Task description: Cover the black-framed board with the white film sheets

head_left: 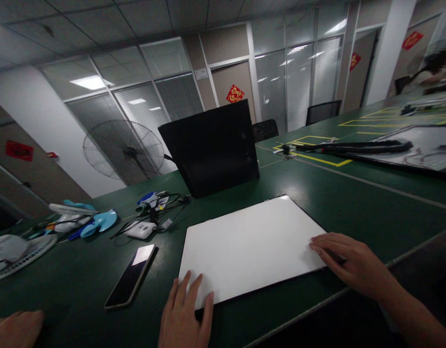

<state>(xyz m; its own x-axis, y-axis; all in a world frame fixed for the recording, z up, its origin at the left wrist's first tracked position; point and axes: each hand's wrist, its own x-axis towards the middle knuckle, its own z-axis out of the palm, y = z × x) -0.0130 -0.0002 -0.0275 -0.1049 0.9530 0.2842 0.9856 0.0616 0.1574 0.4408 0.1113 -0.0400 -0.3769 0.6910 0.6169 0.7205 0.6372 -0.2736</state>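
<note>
A flat white board (250,244) with a thin dark edge lies on the green table (353,193) in front of me. My left hand (184,314) rests palm down at the board's near left corner, with its fingers stretched out and its tips on the white surface. My right hand (348,261) lies flat on the board's right corner, fingers together and pointing left. Neither hand holds anything.
A black phone (130,276) lies left of the board. Behind the board stands a black open-topped box (211,150). Cables, a white device (141,229) and blue fan parts (99,221) sit at the left. Another hand (14,329) shows at the bottom left corner. A person sits far right.
</note>
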